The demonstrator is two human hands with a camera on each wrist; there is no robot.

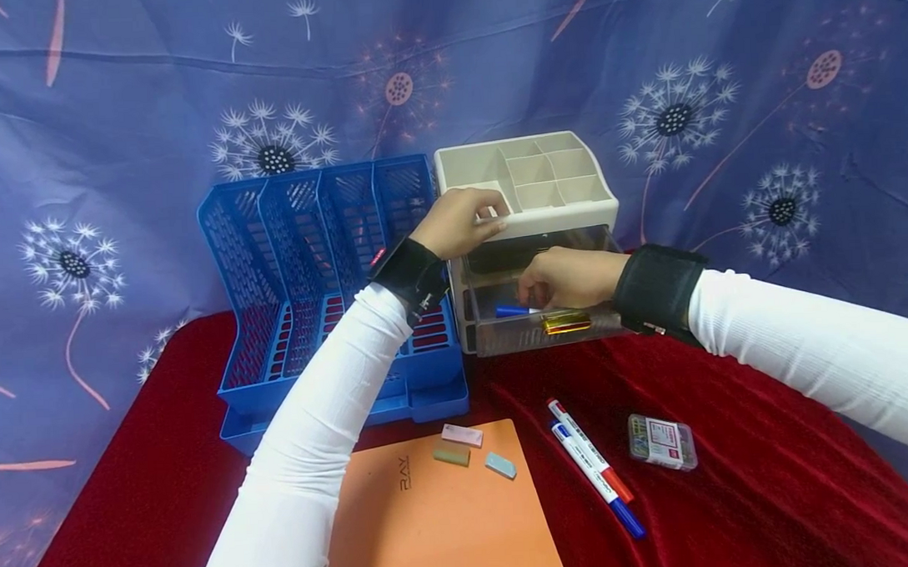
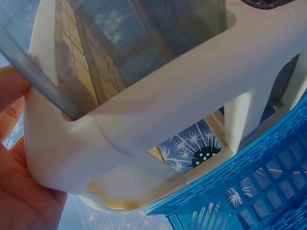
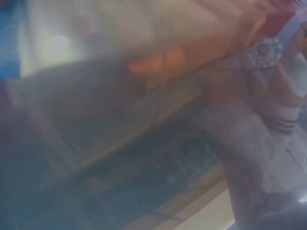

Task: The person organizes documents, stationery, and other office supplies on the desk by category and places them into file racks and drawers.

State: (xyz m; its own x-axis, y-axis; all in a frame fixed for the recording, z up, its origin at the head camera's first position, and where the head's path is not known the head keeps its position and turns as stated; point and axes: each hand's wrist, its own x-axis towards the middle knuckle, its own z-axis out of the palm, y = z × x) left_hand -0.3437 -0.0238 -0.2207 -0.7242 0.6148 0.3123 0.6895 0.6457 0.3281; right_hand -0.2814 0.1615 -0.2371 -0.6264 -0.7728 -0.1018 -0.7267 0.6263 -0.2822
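Note:
My left hand (image 1: 463, 222) grips the front rim of a white desk organizer (image 1: 527, 222), its thumb on the outside and its fingers over the edge. In the left wrist view the left hand (image 2: 24, 191) is at the organizer's corner. Below, a clear drawer (image 1: 493, 336) is pulled out. Inside it my right hand (image 1: 570, 278) reaches down with curled fingers at a blue-and-white marker (image 1: 512, 311), hiding part of it. A shiny gold item (image 1: 565, 322) lies beside the marker in the drawer. The right wrist view is blurred, looking through clear plastic.
A blue file rack (image 1: 326, 280) stands left of the organizer. On the red cloth (image 1: 518, 390) lie a red marker (image 1: 579, 433), a blue marker (image 1: 596, 470) and a small clear box (image 1: 662, 441). An orange folder (image 1: 447, 526) carries several erasers (image 1: 462, 435).

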